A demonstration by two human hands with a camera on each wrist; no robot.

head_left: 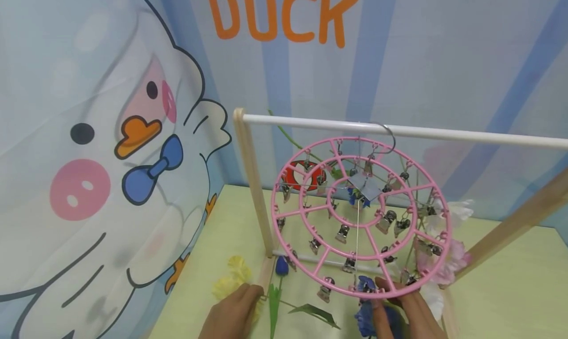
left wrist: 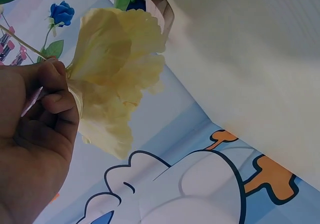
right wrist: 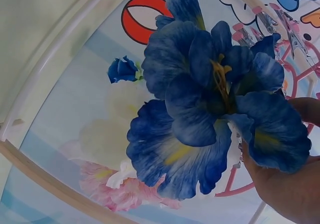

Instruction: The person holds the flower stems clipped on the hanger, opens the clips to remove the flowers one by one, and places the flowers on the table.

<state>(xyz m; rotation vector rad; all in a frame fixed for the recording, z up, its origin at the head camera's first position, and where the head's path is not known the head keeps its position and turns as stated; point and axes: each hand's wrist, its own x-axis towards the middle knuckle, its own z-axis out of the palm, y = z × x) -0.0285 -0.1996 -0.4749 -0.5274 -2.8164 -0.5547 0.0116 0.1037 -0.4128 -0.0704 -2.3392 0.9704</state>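
My left hand (head_left: 235, 312) grips a yellow flower (left wrist: 112, 79) by its stem, close under the ruffled bloom. A green leaf (head_left: 315, 314) shows along the stem to the right. My right hand (head_left: 408, 312) is at the near rim of a pink round clip hanger (head_left: 319, 265), its thumb and forefinger pinching a clip there; the fingertips are partly hidden. A large blue flower (right wrist: 200, 109) with ruffled petals sits right at these fingers, under the rim in the head view. Small metal clips (head_left: 342, 234) dangle from the hanger's rings.
The hanger hooks onto a white bar (head_left: 301, 123) on wooden posts (head_left: 255, 181). Pink flowers (head_left: 443, 262) and white petals (head_left: 457, 210) show at its right side. A smaller blue flower (right wrist: 122, 70) is behind. A blue bud (head_left: 281, 266) with long green leaves is near the left post.
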